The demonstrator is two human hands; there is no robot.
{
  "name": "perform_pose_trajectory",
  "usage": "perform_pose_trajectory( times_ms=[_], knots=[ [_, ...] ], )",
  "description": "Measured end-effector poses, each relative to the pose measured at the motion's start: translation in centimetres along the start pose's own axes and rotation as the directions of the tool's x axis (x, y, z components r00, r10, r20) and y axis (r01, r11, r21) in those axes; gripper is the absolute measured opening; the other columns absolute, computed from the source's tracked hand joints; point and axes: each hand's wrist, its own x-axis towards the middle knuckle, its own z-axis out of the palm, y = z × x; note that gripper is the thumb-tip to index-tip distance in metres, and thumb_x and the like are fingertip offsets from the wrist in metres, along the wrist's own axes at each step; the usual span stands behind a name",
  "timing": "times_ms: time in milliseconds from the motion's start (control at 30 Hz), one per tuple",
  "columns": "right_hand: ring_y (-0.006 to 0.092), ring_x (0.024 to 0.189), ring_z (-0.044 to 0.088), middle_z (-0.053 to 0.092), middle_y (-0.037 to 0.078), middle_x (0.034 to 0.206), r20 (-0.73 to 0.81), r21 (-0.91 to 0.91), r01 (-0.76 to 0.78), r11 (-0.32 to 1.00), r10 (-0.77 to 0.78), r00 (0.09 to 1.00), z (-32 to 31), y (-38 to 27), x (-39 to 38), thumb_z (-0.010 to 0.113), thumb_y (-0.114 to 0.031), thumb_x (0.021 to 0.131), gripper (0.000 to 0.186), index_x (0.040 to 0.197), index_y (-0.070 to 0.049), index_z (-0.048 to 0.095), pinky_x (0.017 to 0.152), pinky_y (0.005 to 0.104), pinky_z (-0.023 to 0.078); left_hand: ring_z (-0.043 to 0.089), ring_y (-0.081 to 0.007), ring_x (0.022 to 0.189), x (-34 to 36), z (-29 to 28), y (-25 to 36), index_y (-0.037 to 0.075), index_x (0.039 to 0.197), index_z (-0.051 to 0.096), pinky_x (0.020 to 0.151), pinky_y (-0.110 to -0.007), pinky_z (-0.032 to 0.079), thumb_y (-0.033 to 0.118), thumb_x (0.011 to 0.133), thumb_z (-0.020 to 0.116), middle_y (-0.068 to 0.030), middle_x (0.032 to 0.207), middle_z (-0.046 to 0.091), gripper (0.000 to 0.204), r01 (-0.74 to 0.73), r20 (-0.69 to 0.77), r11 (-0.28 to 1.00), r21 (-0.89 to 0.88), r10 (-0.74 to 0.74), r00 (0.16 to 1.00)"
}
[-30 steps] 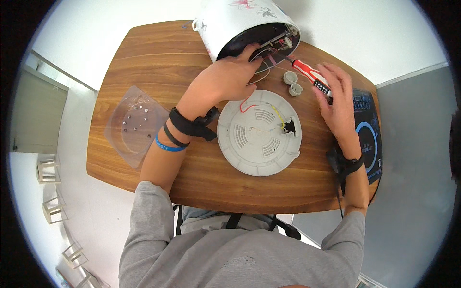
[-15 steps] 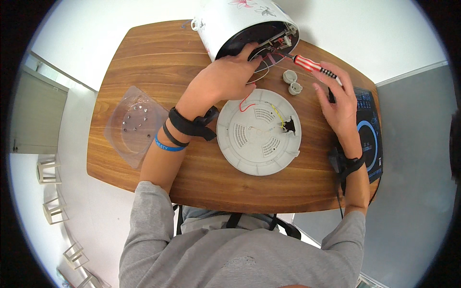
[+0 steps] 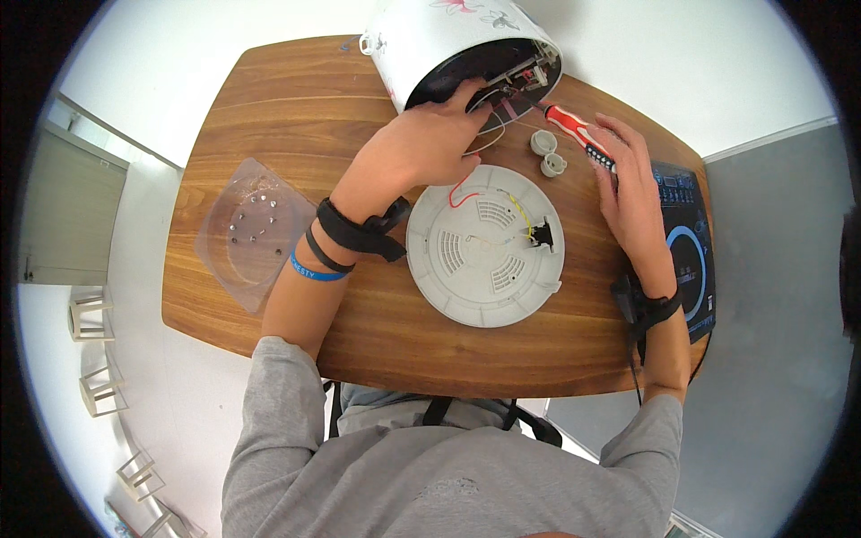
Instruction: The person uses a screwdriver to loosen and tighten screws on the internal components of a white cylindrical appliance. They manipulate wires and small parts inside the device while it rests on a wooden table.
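At 12 o'clock, brace the shell (image 3: 435, 40) with the left hand (image 3: 426, 145), reaching inside; cannot tell the hidden fingertips' grip. Toward 1 o'clock, grasping the screwdriver (image 3: 569, 124) in the curled fingers of the right hand (image 3: 633, 190), best press straight along its axis, turning slowly.

Pale capital letters run along the blue wristband (image 3: 319, 273) on the person's left forearm (image 3: 300, 309), legible only in part where the band curves away. On the black cooktop (image 3: 693, 247) at the right, small light print stands inside the blue ring (image 3: 704, 264), with tiny marks across the control area (image 3: 677, 186) and a small pale label (image 3: 709, 303), all too fine to make out.
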Motion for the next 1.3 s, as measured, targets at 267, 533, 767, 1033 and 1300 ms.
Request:
perform_pose_trajectory(
  times_ms=[267,533,767,1033,1300],
  knots=[
    [0.0339,0.11,0.073,0.057,0.019,0.14,-0.001,0.065,-0.125,0.99,0.125,0.992,0.5,-0.2,-0.4,0.075,-0.006,0.107,0.039,0.144,-0.013,0.068,0.089,0.0441,0.065,0.076,-0.0495,0.117,0.1,0.2,-0.2,0.003,0.162,0.057,0.107,-0.052,0.062,0.025,0.096,0.081,-0.0294,0.175,0.04,0.074,0.016,0.036,1.0,-0.015,-0.016,0.999],
    [0.0369,0.128,0.066,0.056,0.018,0.141,-0.097,0.005,-0.026,1.0,0.027,0.995,1.1,0.7,-1.0,0.079,-0.001,0.103,0.044,0.145,-0.01,0.07,0.104,0.0424,0.06,0.076,-0.0503,0.114,0.1,-0.1,0.0,0.004,0.162,0.056,0.105,-0.053,0.063,0.026,0.097,0.081,-0.0283,0.175,0.04,0.073,0.026,0.033,1.0,0.0,-0.026,0.999],
    [0.0358,0.126,0.069,0.061,0.019,0.148,-0.142,-0.057,-0.003,0.998,-0.005,0.99,0.5,0.7,-0.1,0.079,0.003,0.101,0.061,0.158,-0.01,0.064,0.104,0.0428,0.061,0.076,-0.0508,0.113,0.3,-0.1,0.0,0.003,0.161,0.057,0.105,-0.053,0.063,0.026,0.098,0.08,-0.0282,0.174,0.041,0.071,0.015,0.041,1.0,-0.025,-0.014,0.999],
    [0.034,0.109,0.076,0.063,0.017,0.144,-0.013,0.15,-0.163,0.975,0.167,0.986,0.4,-0.2,-0.1,0.078,0.0,0.103,0.05,0.15,-0.014,0.069,0.089,0.0392,0.065,0.077,-0.0508,0.11,0.2,-0.1,-0.2,0.001,0.159,0.058,0.104,-0.054,0.063,0.027,0.098,0.08,-0.0289,0.174,0.041,0.07,-0.014,0.013,1.0,-0.008,0.014,1.0],
    [0.0349,0.127,0.069,0.064,0.016,0.146,-0.058,-0.052,0.097,0.994,-0.1,0.993,0.8,0.7,-0.4,0.081,-0.001,0.101,0.037,0.135,-0.016,0.081,0.1,0.0416,0.062,0.078,-0.05,0.108,0.3,0.1,-0.4,0.001,0.16,0.058,0.104,-0.054,0.063,0.028,0.099,0.08,-0.03,0.173,0.041,0.07,-0.012,0.02,1.0,0.0,0.012,1.0]
  ],
)
